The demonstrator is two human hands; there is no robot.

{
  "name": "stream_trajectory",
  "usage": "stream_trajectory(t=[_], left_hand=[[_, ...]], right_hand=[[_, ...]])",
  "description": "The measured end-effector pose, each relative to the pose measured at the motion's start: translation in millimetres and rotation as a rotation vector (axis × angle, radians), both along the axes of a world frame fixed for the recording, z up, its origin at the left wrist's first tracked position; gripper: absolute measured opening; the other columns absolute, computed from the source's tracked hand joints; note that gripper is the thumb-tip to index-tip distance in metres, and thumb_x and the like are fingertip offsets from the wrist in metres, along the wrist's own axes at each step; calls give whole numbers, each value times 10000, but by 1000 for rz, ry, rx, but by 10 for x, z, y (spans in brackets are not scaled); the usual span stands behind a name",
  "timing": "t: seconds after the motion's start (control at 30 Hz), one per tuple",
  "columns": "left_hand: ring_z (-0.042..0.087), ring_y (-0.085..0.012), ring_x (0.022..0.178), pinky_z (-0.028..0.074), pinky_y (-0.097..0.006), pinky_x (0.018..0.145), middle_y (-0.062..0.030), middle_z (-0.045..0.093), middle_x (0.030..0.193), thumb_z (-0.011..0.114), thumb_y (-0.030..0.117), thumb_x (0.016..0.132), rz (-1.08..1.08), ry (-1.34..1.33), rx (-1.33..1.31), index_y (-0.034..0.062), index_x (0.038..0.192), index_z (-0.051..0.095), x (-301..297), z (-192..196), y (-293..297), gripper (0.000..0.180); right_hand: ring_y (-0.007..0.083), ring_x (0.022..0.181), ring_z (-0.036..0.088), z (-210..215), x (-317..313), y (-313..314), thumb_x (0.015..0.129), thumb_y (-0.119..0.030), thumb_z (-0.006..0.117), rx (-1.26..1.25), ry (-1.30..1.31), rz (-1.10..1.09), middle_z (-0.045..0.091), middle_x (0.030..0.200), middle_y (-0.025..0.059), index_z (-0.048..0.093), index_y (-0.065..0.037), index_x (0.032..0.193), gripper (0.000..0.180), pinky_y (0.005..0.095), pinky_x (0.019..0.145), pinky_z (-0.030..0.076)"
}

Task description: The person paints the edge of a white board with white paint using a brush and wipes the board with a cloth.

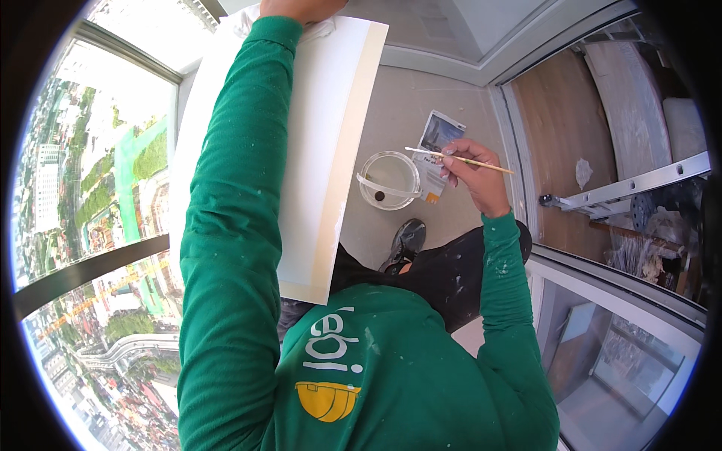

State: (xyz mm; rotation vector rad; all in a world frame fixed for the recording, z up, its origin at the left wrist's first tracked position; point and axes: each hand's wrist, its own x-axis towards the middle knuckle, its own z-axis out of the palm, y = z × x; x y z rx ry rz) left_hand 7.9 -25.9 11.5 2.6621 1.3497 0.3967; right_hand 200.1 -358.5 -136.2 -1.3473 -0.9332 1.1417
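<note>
We grip one thin paintbrush (pixel 459 159) in our right hand (pixel 472 174), fingers pinched, above one clear paint bucket (pixel 389 180) on the floor (pixel 421 98). Our left hand (pixel 301 7) touches one white panel (pixel 331 135); its fingers' grip we cannot tell.

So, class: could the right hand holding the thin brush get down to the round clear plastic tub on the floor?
Probably yes: the right hand hovers beside the tub, nothing shows between them.

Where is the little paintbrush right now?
In the head view, the thin paintbrush is pinched in the right hand, right of centre, held above the clear plastic bucket on the floor.
</note>
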Motion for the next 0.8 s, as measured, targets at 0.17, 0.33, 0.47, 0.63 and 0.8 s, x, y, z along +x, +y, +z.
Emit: stream_trajectory(t=[0.17, 0.33, 0.47, 0.63, 0.8], left_hand=[[709, -436, 1033, 556, -516, 931, -259, 746, 1060, 638, 331, 905, -13, 4, 25, -12, 1005, 777, 85, -41, 1, 383], [709, -433, 1039, 556, -517, 932, -260, 745, 1064, 644, 329, 892, -30, 4, 44, -11, 998, 778, 95, -46, -14, 380], [708, -432, 1045, 553, -517, 938, -259, 745, 1069, 642, 333, 893, -33, -12, 51, -7, 995, 780, 89, -86, 27, 381], [705, -434, 1051, 550, -515, 945, -265, 743, 1069, 636, 336, 899, -68, -41, 56, -16, 985, 776, 106, -148, 66, 388], [703, -437, 1056, 550, -516, 947, -269, 739, 1084, 637, 336, 899, -22, -54, 38, -19, 994, 774, 32, -69, 30, 392]], right_hand=[[127, 784, 718, 692, -532, -176, 953, -5, 668, 228, -20, 3, 749, 918, 114, 655, -4, 1066, 113, 248, 631, 554], [152, 820, 745, 782, -817, -122, 906, 11, 686, 346, -145, 23, 746, 913, 110, 656, 3, 1027, 124, 284, 734, 600], [155, 830, 749, 800, -898, -61, 892, 5, 694, 334, -205, 39, 740, 896, 100, 656, 9, 994, 109, 286, 753, 599], [135, 804, 736, 785, -933, 12, 890, 10, 696, 343, -243, 0, 738, 868, 86, 657, 11, 978, 97, 266, 728, 583], [114, 769, 719, 816, -964, 59, 887, 11, 695, 366, -287, 26, 737, 848, 78, 661, 4, 972, 92, 248, 687, 561]])
